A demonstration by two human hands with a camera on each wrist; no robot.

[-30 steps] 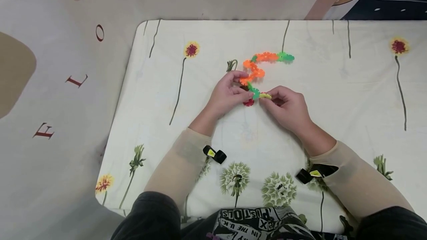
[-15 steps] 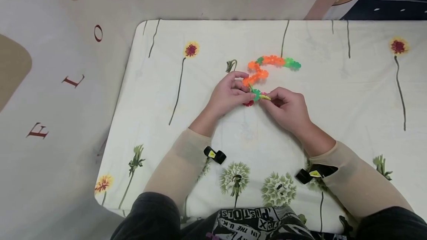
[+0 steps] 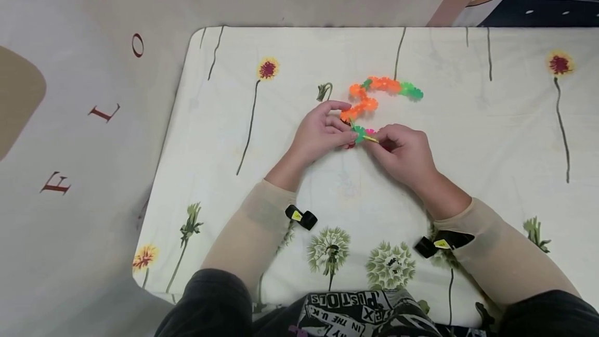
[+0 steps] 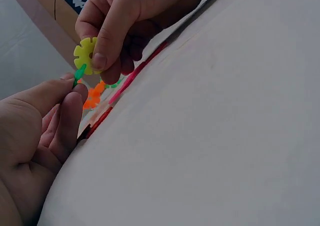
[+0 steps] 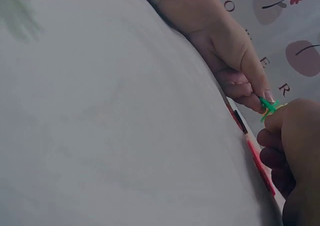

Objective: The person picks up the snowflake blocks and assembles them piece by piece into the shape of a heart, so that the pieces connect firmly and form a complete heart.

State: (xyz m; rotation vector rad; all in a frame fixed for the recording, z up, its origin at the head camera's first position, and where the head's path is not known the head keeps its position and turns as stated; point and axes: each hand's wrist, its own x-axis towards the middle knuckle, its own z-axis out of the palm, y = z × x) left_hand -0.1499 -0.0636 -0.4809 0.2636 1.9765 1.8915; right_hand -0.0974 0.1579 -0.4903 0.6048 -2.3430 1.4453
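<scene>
Grip-wise, the left hand (image 3: 319,131) pinches a green disc (image 3: 359,133) while the right hand (image 3: 406,151) pinches a yellow disc (image 4: 83,53) up against it, crosswise I'd guess so the slots line up, with the orange pieces (image 3: 368,104) lying just beyond that green disc.

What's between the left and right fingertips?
A green piece, pinched by the left hand, and a yellow disc, pinched by the right hand; they appear to touch in the left wrist view. Head view also shows a pink piece just beyond.
</scene>
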